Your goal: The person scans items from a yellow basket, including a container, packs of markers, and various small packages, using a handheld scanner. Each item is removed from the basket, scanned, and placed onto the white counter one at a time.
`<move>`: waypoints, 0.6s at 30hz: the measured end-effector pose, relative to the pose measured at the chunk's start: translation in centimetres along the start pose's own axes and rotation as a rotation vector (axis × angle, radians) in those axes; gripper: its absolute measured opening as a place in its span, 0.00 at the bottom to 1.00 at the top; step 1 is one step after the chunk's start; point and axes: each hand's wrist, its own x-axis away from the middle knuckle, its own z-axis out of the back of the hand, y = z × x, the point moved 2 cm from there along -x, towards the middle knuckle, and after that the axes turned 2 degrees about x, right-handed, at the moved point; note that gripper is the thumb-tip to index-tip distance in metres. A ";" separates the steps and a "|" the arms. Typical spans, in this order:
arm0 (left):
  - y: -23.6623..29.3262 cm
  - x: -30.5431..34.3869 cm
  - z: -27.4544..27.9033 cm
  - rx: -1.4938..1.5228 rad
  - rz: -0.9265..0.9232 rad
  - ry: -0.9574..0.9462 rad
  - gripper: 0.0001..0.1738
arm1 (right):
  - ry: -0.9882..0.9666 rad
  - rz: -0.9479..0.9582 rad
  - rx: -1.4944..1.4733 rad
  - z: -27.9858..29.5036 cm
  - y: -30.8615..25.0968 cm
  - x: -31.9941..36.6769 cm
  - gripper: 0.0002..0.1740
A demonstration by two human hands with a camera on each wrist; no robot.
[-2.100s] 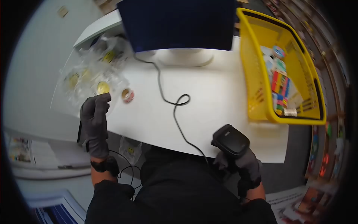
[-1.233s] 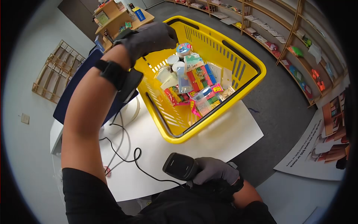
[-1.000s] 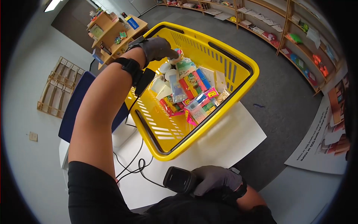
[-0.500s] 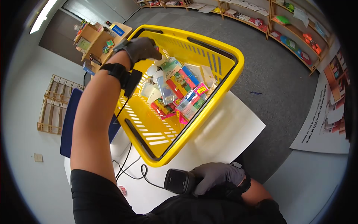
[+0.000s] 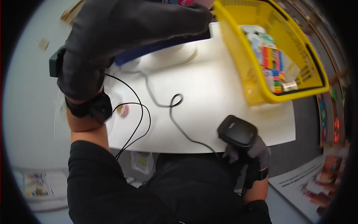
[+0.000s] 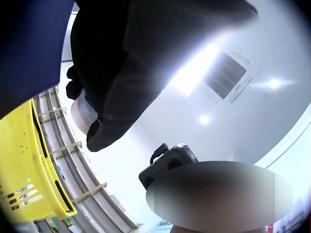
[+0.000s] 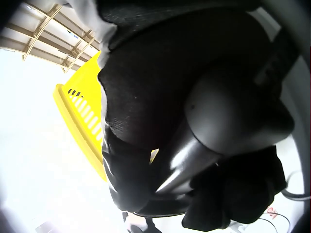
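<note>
My gloved left hand [image 5: 123,33] is raised high over the desk's left side, large in the head view. It grips a small round tub [image 6: 83,115], whose pale side shows past the fingers [image 6: 99,133] in the left wrist view; a pink and blue part of it [image 5: 182,2] shows at the head view's top edge. My right hand [image 5: 257,151] holds a black handheld scanner [image 5: 237,131] at the desk's front edge. In the right wrist view its fingers wrap round the scanner's dark handle [image 7: 182,160].
A yellow basket [image 5: 238,63] of packaged goods stands at the back right of the white desk [image 5: 209,112]. A dark cable [image 5: 181,130] loops across the middle. A tape roll [image 5: 123,110] lies left, and the monitor [image 5: 160,46] is partly hidden behind my left hand.
My left hand has come out of the basket with the tub and moved left and up close to the head camera. The view has swung back over the desk. The right hand keeps the scanner.
</note>
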 end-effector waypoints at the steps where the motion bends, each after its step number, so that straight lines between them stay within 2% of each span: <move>1: -0.6 3.1 1.0 0.070 0.019 0.070 0.45 | 0.135 0.072 0.026 -0.1 0.4 0.1 0.43; 2: -1.2 5.6 2.1 0.135 0.023 0.142 0.48 | 0.094 0.018 0.037 0.3 1.0 0.1 0.43; 4: -3.8 9.7 4.2 0.195 0.044 0.245 0.50 | 0.138 0.058 0.136 1.2 1.3 0.3 0.42; 6: -9.9 15.2 5.0 0.194 -0.068 0.364 0.43 | 0.169 0.048 0.201 0.1 1.3 0.1 0.43; 7: -12.0 17.2 5.1 0.198 -0.126 0.414 0.39 | 0.227 0.066 0.251 -0.5 1.2 0.1 0.45; 8: -13.7 19.0 4.8 0.203 -0.109 0.431 0.39 | 0.287 0.086 0.304 -0.9 1.1 -0.2 0.47; 12: -17.1 22.2 2.3 0.463 -0.056 0.524 0.44 | 0.277 0.105 0.330 -2.3 1.0 -1.5 0.48; 15: -18.0 21.3 -1.9 0.160 -0.095 0.320 0.44 | 0.346 0.040 0.380 -5.0 1.6 -2.4 0.45; 16: -18.4 21.0 -2.9 0.198 -0.101 0.333 0.44 | 0.366 0.029 0.393 -6.1 1.6 -3.2 0.44; 17: -18.8 20.5 -4.1 0.173 -0.041 0.266 0.44 | 0.394 0.029 0.416 -7.3 1.6 -4.0 0.44; 18: -19.1 20.0 -5.1 0.143 0.014 0.194 0.44 | 0.324 -0.020 0.504 -8.8 1.4 -5.0 0.47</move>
